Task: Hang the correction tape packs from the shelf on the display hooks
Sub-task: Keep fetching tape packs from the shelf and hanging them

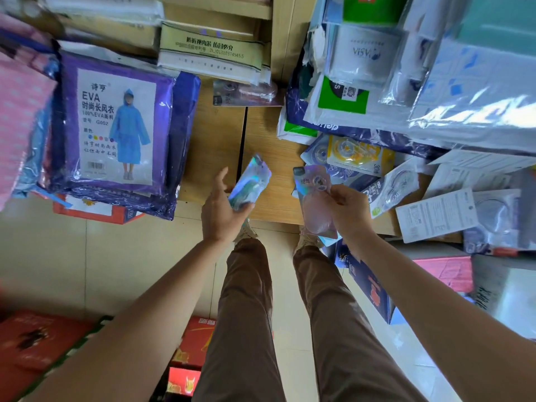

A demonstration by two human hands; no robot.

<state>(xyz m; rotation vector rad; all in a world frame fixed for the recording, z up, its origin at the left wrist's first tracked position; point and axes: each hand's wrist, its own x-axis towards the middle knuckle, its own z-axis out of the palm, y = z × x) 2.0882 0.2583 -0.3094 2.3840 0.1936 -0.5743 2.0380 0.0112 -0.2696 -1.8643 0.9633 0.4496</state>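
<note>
– Brown trousers (249, 300) and red cardboard boxes (200, 340) on the tiled floor sit nearest. What are the hands doing above them?

– The left hand (222, 211) grips a blue-green holographic correction tape pack (251, 181), fingers curled under it, thumb raised beside it. The right hand (346, 210) pinches a pink holographic correction tape pack (314, 198) by its edge. Both packs are held over the front edge of the light wooden shelf (214, 146).

– Which step is that?

– Picking up, I'd judge: two packs lifted, none hung. No display hooks are in view, so the next move calls for turning toward them and finding each card's hang hole, which I cannot make out here.

– What remains on the shelf?

– Just beyond the right hand, a yellow-carded correction tape pack (359, 155) and a white-carded correction tape pack (397, 184) overlap in a loose heap, partly under shiny plastic-wrapped stationery bundles (478, 97). A clear blister pack (246, 92) lies at the back, against stacked paper boxes (208, 50).

– Anything in the way?

– A purple plastic raincoat package (116, 132) overhangs the shelf edge near the left hand. The heap on the right looks ready to slide if a pack is tugged from under the bundles.
</note>
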